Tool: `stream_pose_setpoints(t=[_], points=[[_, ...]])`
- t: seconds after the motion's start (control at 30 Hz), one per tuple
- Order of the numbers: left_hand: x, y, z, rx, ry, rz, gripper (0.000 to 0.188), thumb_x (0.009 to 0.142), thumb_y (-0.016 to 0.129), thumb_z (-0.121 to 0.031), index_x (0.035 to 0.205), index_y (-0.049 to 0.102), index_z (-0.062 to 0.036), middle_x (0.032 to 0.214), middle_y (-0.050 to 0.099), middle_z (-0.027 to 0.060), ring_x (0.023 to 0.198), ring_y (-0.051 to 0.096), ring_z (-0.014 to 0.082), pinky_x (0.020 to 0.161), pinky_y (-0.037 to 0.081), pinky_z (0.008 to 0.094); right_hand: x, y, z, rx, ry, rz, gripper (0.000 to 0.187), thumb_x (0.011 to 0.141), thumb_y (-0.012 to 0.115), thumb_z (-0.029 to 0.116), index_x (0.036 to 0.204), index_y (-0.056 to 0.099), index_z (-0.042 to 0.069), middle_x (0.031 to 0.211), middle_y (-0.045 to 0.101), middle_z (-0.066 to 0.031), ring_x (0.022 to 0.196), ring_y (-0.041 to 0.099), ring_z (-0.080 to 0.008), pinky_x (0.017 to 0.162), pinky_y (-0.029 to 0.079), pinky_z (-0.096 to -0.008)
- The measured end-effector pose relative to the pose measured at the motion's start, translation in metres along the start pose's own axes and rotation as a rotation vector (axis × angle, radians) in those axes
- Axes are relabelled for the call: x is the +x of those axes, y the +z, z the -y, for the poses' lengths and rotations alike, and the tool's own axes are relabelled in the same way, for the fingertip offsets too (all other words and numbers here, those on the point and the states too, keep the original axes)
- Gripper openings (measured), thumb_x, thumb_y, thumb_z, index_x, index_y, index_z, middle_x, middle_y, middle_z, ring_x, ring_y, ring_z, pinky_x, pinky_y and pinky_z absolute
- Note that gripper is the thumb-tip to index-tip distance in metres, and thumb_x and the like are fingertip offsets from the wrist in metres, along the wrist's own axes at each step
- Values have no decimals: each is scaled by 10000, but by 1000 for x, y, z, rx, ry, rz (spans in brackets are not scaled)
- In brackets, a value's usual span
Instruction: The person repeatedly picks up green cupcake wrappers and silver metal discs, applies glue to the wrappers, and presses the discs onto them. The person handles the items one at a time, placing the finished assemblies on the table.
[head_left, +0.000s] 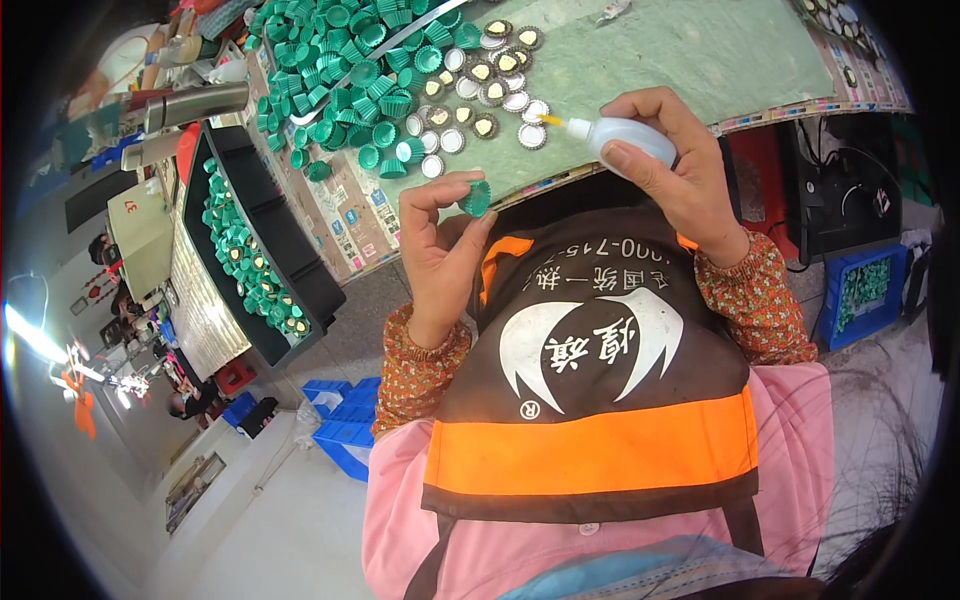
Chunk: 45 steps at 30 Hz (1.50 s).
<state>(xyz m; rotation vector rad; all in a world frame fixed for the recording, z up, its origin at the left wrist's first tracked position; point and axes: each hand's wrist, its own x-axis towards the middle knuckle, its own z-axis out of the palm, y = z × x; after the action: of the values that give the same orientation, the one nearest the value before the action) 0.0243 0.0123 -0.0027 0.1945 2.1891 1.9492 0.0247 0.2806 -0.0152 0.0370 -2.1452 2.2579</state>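
Note:
Between the thumb and fingers of my left hand (440, 250) is a small green fluted cup (475, 198), held just off the table's near edge. My right hand (680, 165) is wrapped round a white squeeze bottle (632, 140), tilted so its thin yellow nozzle (552, 120) points left over the table. Close to the nozzle lie several round silver caps (532, 136) with crimped rims. Among them are dark caps (485, 125) with a pale yellow patch in the middle. Left of these, a big heap of green fluted cups (350, 85) covers the table.
A pale green mat (700, 60) covers the worktable. At the left stands a black tray (300, 240) with green cups in it. Blue crates (350, 425) sit on the floor at the left, and a blue bin (865, 295) of green pieces stands at the right.

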Motion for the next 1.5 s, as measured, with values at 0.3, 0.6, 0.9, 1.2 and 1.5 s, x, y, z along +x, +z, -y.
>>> stream_pose_setpoints(t=[0.3,0.6,0.9,1.2,1.5], points=[[2,0,7,-209,-19,42,409,914,619,102,1235,450,-86,1349,549,194,1099,632,206,886,611,348,29,-47,-18,-144,-123,-198,259,979,673,179,1164,622,4,1046,639,-8,964,583,-81,858,481,-247],[7,-7,1,-486,-148,19,434,973,579,-7,1365,426,-109,1370,539,192,1039,650,224,840,635,371,64,-94,-35,-678,-262,-353,216,918,698,190,1118,679,110,1011,649,-76,954,580,-244,860,452,-378],[6,-12,6,-510,-179,16,443,1006,571,-103,1415,408,-54,1322,559,197,1036,647,224,846,628,374,88,-99,-32,-1133,-202,-318,189,872,661,188,999,620,54,1078,570,-158,1038,507,-357,877,386,-481],[6,-16,10,-567,-205,19,444,1039,527,-198,1434,408,-34,1246,608,169,1028,638,198,872,614,371,85,-36,-10,-1023,-632,-166,218,874,709,162,1086,690,114,978,640,-48,922,549,-265,835,418,-402],[7,-14,5,-540,-205,27,433,1042,522,-190,1433,416,-34,1228,614,163,1028,638,191,871,609,362,96,40,-30,-956,-539,-22,226,793,699,106,1018,685,128,957,559,-57,1000,530,-264,846,403,-439]])
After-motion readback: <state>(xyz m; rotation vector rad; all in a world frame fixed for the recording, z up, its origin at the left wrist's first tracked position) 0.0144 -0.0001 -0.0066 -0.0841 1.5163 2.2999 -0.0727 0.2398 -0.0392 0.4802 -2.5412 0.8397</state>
